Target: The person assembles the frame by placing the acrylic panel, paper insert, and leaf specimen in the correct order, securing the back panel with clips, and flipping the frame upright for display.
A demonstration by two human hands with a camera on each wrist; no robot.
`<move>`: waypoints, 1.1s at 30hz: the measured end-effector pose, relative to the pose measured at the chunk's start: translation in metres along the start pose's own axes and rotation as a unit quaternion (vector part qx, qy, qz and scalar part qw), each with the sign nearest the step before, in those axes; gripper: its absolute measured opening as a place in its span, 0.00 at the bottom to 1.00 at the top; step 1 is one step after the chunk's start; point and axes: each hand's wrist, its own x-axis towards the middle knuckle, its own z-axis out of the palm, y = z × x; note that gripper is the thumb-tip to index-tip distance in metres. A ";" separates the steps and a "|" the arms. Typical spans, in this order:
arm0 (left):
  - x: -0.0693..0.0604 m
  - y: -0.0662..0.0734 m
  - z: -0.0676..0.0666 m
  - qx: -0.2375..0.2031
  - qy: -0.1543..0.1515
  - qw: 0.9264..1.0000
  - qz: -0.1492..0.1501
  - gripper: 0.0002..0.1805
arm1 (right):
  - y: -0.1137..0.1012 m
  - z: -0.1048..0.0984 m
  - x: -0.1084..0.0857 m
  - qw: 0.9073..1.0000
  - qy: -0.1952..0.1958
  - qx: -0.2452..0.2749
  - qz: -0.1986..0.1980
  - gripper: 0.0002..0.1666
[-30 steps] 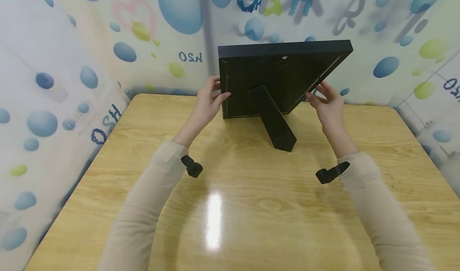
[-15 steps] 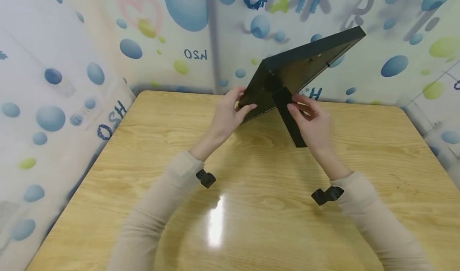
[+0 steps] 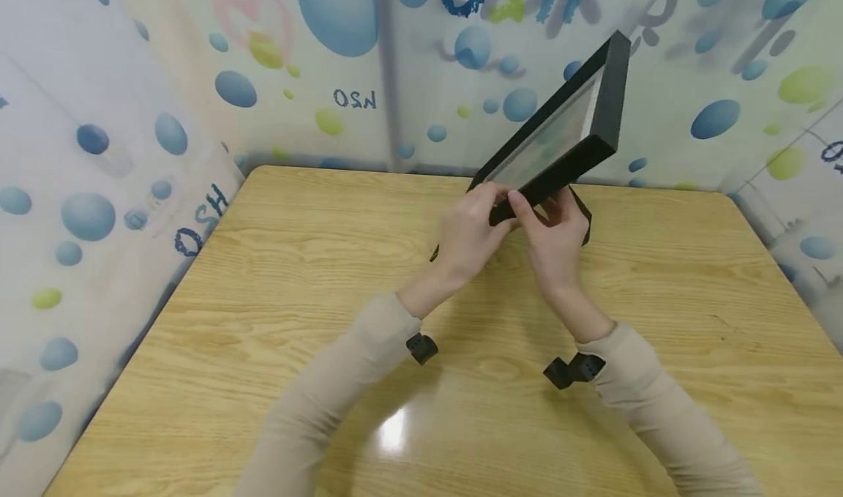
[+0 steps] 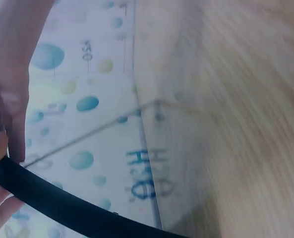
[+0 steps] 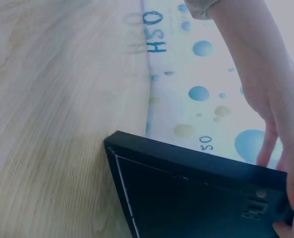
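A black picture frame (image 3: pixel 573 167) is held tilted above the far part of the table, its glazed front partly in sight. My left hand (image 3: pixel 470 230) grips the frame's near edge. Close beside it, my right hand (image 3: pixel 556 237) pinches the same edge with the thumb in front and the fingers behind. A dark piece, perhaps the stand leg (image 3: pixel 585 219), shows past the right hand. The right wrist view has the frame's black back (image 5: pixel 196 208) with a small metal hanger (image 5: pixel 254 209). In the left wrist view, fingers hold a black rim (image 4: pixel 62 198).
The glossy wooden table (image 3: pixel 296 248) stretches out under both arms. Behind it and at the sides stand walls (image 3: pixel 276 131) printed with blue and green bubbles and letters. Black wrist cameras (image 3: pixel 421 348) are strapped at the cuffs.
The frame has turned from showing its back and stand leg to showing its front. My left hand has moved right, and my right hand has gone from the leg to the frame's edge.
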 end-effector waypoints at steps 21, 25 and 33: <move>0.004 -0.052 -0.004 -0.082 -0.017 0.990 -0.115 0.35 | -0.003 -0.049 0.029 0.989 0.126 0.078 0.030 0.09; 0.007 -0.081 -0.013 -0.116 -0.046 0.975 -0.185 0.42 | -0.002 -0.058 0.039 0.990 0.096 0.089 0.046 0.09; 0.021 -0.128 -0.024 -0.159 -0.165 0.933 -0.277 0.40 | -0.003 -0.069 0.062 0.989 0.036 0.090 0.108 0.25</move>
